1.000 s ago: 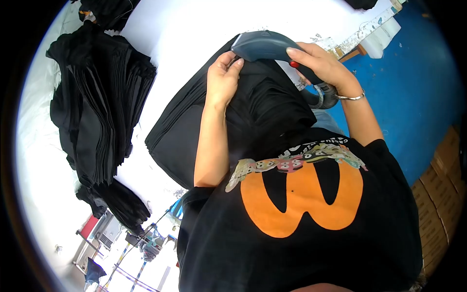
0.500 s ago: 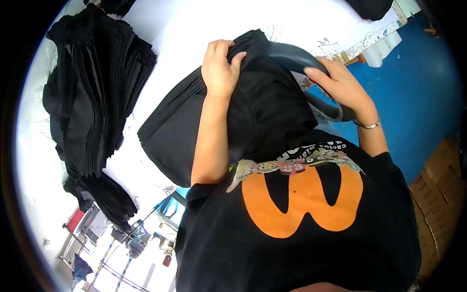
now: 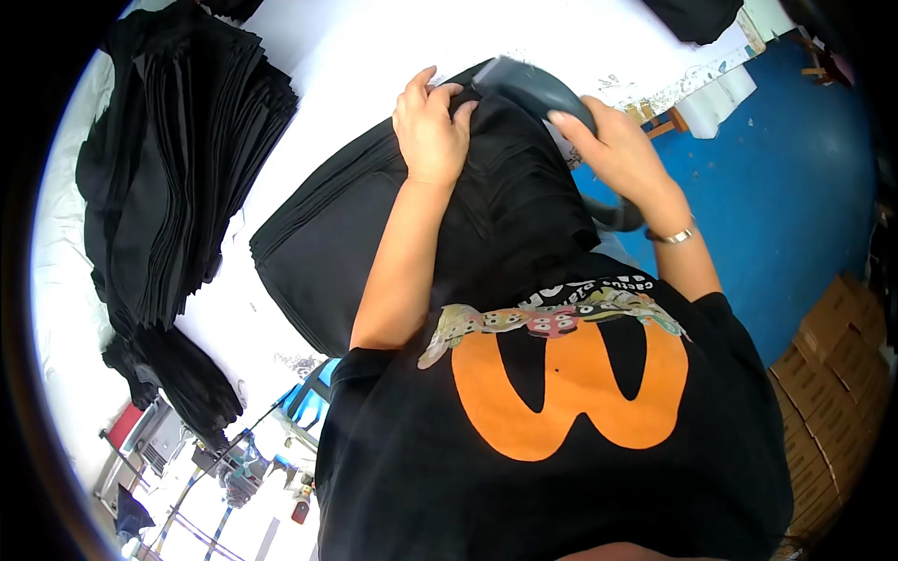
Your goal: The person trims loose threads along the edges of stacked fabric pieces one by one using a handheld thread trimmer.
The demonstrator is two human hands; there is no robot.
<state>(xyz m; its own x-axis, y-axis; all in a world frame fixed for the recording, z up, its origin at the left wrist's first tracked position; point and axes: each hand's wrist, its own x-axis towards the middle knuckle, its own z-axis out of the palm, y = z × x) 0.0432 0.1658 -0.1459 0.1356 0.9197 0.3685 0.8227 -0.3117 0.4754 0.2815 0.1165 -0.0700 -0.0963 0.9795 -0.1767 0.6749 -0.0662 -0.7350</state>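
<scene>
At a white worktable, a person's left hand presses flat, fingers closed on the top of a black fabric stack, while the right hand wraps around a grey steam iron at the stack's far edge. A second black pile lies to the left; blue floor and cardboard boxes to the right.

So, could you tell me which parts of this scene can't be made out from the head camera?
- Grey handheld tool: its working end lies behind the black fabric; the right hand covers its handle.
- Left hand: fingertips buried in the fabric folds.
- Black fabric stack: top cut off by the frame edge.
</scene>
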